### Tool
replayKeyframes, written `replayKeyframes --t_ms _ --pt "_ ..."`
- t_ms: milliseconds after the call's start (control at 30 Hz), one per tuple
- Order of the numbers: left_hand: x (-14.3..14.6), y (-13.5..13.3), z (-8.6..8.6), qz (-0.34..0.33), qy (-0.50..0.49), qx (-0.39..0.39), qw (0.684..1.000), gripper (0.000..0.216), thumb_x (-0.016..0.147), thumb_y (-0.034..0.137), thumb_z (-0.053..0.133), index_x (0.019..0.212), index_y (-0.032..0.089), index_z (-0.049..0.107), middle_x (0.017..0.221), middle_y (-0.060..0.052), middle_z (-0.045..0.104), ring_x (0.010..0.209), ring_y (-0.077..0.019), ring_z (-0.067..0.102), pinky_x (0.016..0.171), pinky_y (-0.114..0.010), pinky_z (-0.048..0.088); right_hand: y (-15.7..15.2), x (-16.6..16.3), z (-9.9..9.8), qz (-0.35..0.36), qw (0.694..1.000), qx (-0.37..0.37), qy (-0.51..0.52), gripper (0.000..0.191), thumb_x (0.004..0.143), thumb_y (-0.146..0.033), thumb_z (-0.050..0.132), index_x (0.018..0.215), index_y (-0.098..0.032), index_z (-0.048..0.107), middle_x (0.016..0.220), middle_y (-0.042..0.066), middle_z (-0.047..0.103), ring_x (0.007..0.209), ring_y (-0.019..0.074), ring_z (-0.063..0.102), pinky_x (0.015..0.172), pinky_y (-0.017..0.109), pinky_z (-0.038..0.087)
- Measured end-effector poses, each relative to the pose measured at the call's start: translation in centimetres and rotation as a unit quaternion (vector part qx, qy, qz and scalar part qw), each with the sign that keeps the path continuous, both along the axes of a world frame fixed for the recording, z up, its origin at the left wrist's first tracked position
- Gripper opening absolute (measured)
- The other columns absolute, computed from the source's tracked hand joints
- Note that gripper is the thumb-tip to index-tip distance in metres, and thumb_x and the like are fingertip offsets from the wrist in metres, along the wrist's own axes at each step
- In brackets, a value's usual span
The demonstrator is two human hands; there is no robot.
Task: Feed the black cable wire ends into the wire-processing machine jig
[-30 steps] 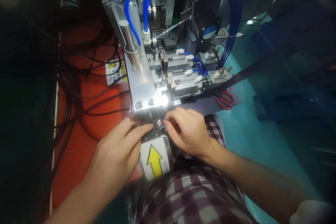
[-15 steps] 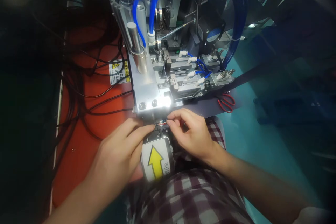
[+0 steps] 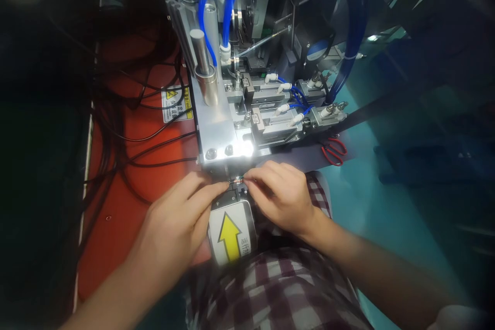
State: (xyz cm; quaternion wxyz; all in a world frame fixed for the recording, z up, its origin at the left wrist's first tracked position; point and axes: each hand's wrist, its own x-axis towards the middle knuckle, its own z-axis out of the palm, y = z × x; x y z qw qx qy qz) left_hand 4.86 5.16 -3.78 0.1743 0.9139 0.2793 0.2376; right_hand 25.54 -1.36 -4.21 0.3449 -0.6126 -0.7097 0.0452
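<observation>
Thin coloured wires (image 3: 237,180), reddish and greenish, run between my two hands at the front edge of the machine. My left hand (image 3: 180,209) comes in from the left, its thumb and forefinger closed at the left end of the wires. From the right, my right hand (image 3: 280,193) pinches their other end between thumb and fingertips. Both hands are over a small dark metal fixture, partly hidden by the fingers. Just below it sits a white label with a yellow arrow (image 3: 229,237). What exactly the wires join to is too small to tell.
The metal machine (image 3: 216,129) with small pneumatic cylinders (image 3: 276,129) and blue air hoses (image 3: 348,20) stands ahead. Black cables (image 3: 112,134) lie over the red surface (image 3: 154,180) at left. Red-handled pliers (image 3: 334,151) rest to the right. A checkered garment fills the bottom.
My right hand's fingers have drawn closer together and the hand has shifted slightly. The coloured wires are still between the hands; my left hand stays almost in place.
</observation>
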Motion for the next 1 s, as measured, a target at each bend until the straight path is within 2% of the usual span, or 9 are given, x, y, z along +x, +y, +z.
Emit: replayKeyframes --t_ms 100,200,267,800,1000 --pt "-0.1 -0.1 0.0 0.004 0.002 -0.003 1.000 0.024 0.096 0.013 0.050 0.114 0.016 0.065 0.101 -0.006 0.062 0.090 -0.0167 0.064 0.073 -0.025 0.052 0.4 -0.3 0.4 -0.018 0.994 -0.079 0.074 0.012 0.090 -0.015 0.056 0.081 -0.017 0.064 0.069 0.000 0.065 0.060 0.0119 0.057 0.062 0.027 0.042" --pt "0.0 -0.1 0.0 0.009 -0.002 0.002 1.000 0.024 0.096 0.013 0.049 0.113 0.017 0.065 0.099 -0.005 0.064 0.089 -0.0164 0.066 0.071 -0.023 0.052 0.7 -0.5 1.0 -0.038 0.968 -0.184 0.166 0.012 0.089 -0.016 0.054 0.080 -0.018 0.060 0.064 -0.004 0.058 0.056 0.0106 0.052 0.057 0.025 0.038" --pt "0.0 -0.1 0.1 0.007 -0.004 0.006 1.000 0.024 0.096 0.013 0.048 0.112 0.016 0.066 0.099 -0.006 0.065 0.088 -0.0165 0.067 0.069 -0.023 0.052 0.8 -0.7 1.2 -0.041 0.951 -0.226 0.206 0.012 0.090 -0.016 0.053 0.080 -0.019 0.059 0.062 -0.005 0.054 0.056 0.0103 0.049 0.056 0.025 0.036" --pt "0.2 0.0 0.1 0.006 -0.009 0.004 1.000 0.023 0.097 0.014 0.047 0.110 0.015 0.066 0.101 -0.008 0.066 0.091 -0.0181 0.068 0.073 -0.024 0.055 0.5 -0.7 1.3 -0.042 0.924 -0.266 0.271 0.013 0.092 -0.021 0.051 0.080 -0.020 0.055 0.063 -0.005 0.051 0.058 0.0112 0.047 0.058 0.026 0.035" --pt "0.0 0.1 0.1 0.006 -0.008 0.010 1.000 0.023 0.097 0.015 0.047 0.111 0.017 0.065 0.103 -0.008 0.066 0.092 -0.0179 0.068 0.074 -0.025 0.056 0.5 -0.5 1.3 -0.033 0.926 -0.267 0.265 0.013 0.092 -0.021 0.051 0.081 -0.020 0.056 0.065 -0.005 0.053 0.059 0.0113 0.048 0.059 0.025 0.037"
